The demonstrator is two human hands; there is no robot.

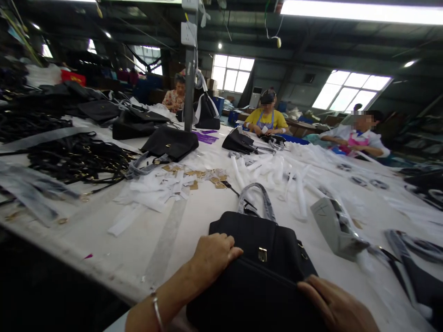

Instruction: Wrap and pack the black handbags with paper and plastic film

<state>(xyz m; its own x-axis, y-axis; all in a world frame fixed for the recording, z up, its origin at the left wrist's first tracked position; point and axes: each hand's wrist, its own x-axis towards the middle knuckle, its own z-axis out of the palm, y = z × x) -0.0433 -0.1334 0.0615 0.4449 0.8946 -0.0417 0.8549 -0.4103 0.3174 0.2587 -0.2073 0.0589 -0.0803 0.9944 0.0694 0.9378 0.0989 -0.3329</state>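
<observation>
A black handbag (249,230) with a gold clasp (262,254) lies on the table close in front of me. Its handle (258,191) is wrapped in clear film and points away from me. My left hand (214,256) is closed on the bag's left edge, thumb on top. On the right edge, my right hand (337,302) grips the bag with its fingertips, partly cut off by the frame's bottom. The bag's near part runs out of view at the bottom.
A grey tape dispenser (328,226) stands to the right. Paper strips and tags (173,182), black straps (76,159) and another black handbag (171,143) lie to the left. Plastic wrapping (273,170) covers the table beyond. A metal post (189,87) rises behind; co-workers (266,117) sit across.
</observation>
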